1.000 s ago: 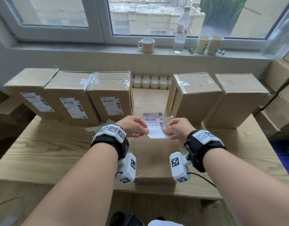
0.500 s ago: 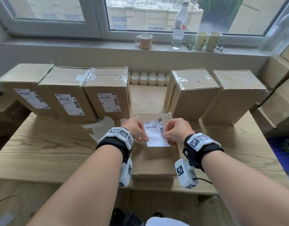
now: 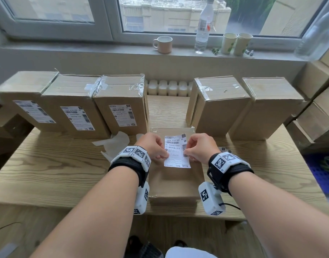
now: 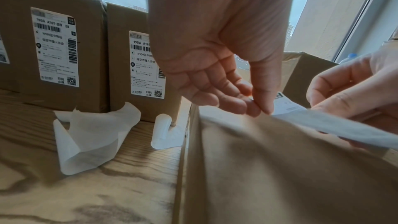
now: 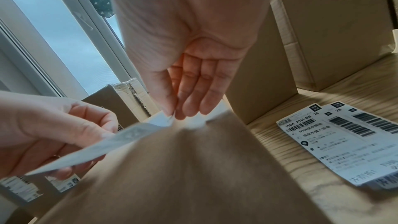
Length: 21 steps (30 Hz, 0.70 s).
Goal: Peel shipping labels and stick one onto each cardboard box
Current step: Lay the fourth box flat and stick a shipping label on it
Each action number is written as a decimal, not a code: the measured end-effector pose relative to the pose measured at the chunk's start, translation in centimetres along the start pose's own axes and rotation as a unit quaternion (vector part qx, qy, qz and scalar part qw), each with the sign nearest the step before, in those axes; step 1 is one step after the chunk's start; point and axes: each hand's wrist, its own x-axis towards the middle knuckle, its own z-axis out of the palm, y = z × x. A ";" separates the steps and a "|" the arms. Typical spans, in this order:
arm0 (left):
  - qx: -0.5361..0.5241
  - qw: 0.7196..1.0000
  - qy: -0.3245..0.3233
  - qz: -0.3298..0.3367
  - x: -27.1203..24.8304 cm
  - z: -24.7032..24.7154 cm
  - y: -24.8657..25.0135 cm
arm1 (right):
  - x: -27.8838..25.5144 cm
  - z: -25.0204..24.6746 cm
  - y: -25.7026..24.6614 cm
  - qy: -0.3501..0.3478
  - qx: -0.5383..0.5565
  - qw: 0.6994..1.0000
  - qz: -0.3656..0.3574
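Observation:
A white shipping label (image 3: 176, 150) hangs just above a cardboard box (image 3: 175, 180) lying flat in front of me. My left hand (image 3: 156, 147) pinches the label's left edge and my right hand (image 3: 199, 148) pinches its right edge. In the left wrist view, thumb and fingers of the left hand (image 4: 261, 110) meet on the label (image 4: 336, 126). The right wrist view shows the right hand (image 5: 174, 115) pinching the label (image 5: 103, 144) over the box (image 5: 204, 176). Three labelled boxes (image 3: 121, 107) stand at the back left; two plain boxes (image 3: 217, 103) stand at the back right.
Peeled backing papers (image 3: 113, 144) lie left of the flat box. Spare labels (image 5: 342, 140) lie on the wooden table (image 3: 48, 168) to its right. More boxes (image 3: 319, 108) are stacked at the far right. A mug (image 3: 163, 44), bottle (image 3: 202, 27) and cups (image 3: 236, 43) stand on the windowsill.
Both hands have brought the label down and slightly toward me, closer to the flat box's top. The grip on both edges is unchanged.

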 end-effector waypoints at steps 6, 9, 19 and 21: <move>0.032 0.999 0.006 -0.005 0.0 0.6 -0.1 | 0.3 0.3 0.2 -0.002 -0.014 1.000 -0.001; 0.045 0.999 0.006 -0.005 -0.1 0.6 -0.1 | 0.5 0.3 0.2 -0.007 -0.015 1.000 0.000; 0.108 0.994 0.005 -0.006 0.6 1.1 0.1 | 1.1 0.7 0.4 -0.016 -0.050 0.999 0.000; 0.129 0.992 0.004 -0.010 0.8 1.1 0.1 | 1.1 0.7 0.1 -0.025 -0.092 0.995 -0.005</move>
